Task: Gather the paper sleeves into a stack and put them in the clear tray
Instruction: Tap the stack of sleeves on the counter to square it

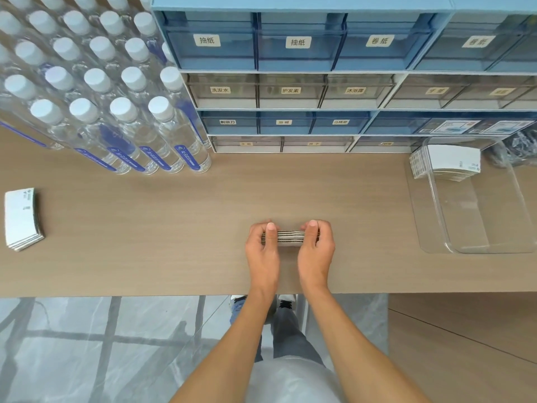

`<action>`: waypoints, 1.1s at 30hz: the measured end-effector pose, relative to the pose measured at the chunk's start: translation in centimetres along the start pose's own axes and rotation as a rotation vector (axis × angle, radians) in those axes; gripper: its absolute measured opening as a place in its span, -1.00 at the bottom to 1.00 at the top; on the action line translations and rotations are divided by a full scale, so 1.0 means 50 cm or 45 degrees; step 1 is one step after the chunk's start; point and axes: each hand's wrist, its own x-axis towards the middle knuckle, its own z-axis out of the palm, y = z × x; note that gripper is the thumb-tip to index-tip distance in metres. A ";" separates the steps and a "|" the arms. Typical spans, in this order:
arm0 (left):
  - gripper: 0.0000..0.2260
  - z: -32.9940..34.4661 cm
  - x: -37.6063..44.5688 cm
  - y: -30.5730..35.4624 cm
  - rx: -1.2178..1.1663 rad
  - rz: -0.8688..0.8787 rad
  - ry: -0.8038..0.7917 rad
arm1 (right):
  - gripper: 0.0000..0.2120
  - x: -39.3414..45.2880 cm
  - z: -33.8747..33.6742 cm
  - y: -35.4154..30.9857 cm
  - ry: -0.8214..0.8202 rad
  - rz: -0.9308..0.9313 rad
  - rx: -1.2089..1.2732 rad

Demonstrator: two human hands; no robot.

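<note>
Mid-table: left hand [263, 251], right hand [315, 251] clamp sleeve stack [290, 238].

Table [145, 228]: pale tan, fine horizontal wood grain
Paper sleeves [23, 218]: white faces, small dark print, grey-striped edges
Tray [476, 216]: clear, colourless
Water bottles [162, 135]: clear, white caps, blue labels with white marks
Drawer unit [290, 82]: rows alternate translucent blue and smoky grey, cream labels with black characters
Floor [87, 344]: light grey marble, darker grey bands
</note>
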 end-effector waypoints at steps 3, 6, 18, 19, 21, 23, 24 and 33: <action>-0.87 0.000 -0.001 -0.001 -0.047 0.017 0.014 | -0.72 0.005 0.005 0.003 0.033 -0.013 0.046; -0.84 -0.003 -0.002 -0.006 -0.048 0.017 -0.019 | -0.73 0.003 0.010 0.008 0.053 -0.027 0.051; -0.75 -0.023 -0.001 -0.020 0.025 0.107 -0.189 | -0.81 0.001 0.001 0.026 0.016 -0.115 0.037; -0.75 -0.023 0.000 -0.020 0.031 0.104 -0.195 | -0.80 0.001 0.000 0.026 -0.001 -0.114 0.013; -0.75 -0.023 0.003 -0.016 0.038 0.103 -0.200 | -0.80 0.005 0.000 0.021 -0.021 -0.116 -0.013; -0.75 -0.025 0.007 -0.014 0.031 0.113 -0.198 | -0.81 0.008 0.001 0.015 -0.013 -0.141 -0.019; -0.76 -0.026 0.008 -0.013 0.032 0.124 -0.206 | -0.81 0.009 0.002 0.014 -0.004 -0.152 -0.025; -0.82 -0.051 0.023 -0.020 0.287 0.228 -0.446 | -0.71 0.012 -0.007 0.030 -0.086 -0.177 -0.165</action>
